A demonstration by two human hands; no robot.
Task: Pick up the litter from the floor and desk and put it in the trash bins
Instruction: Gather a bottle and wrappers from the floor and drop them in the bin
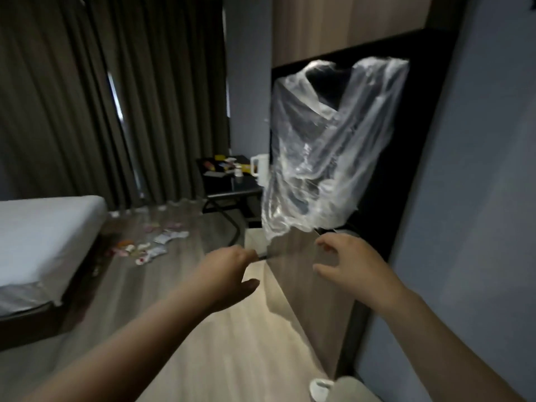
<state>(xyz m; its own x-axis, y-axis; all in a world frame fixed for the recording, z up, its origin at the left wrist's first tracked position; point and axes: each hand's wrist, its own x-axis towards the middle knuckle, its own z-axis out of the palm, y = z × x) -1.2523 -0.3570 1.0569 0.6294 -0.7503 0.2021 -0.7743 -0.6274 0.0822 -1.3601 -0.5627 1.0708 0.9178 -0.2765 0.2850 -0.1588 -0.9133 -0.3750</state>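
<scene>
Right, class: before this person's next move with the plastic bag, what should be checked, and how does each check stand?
1. Plastic bag mouth open for litter: cannot tell; it hangs crumpled and blurred in the air.
2. Left hand grips the bag: cannot tell.
3. Right hand grips the bag: cannot tell; fingers curl just below it.
4. Floor litter collected: not ok; it lies beside the bed.
5. Desk cleared: not ok; packets lie on it.

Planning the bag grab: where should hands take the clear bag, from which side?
Probably the two loops at the top of the bag, one per hand, reaching up from the near side. It is aloft and billowed, loops up and spread apart, so pulling them should open the mouth. The left hand and right hand sit below its lower edge.
</scene>
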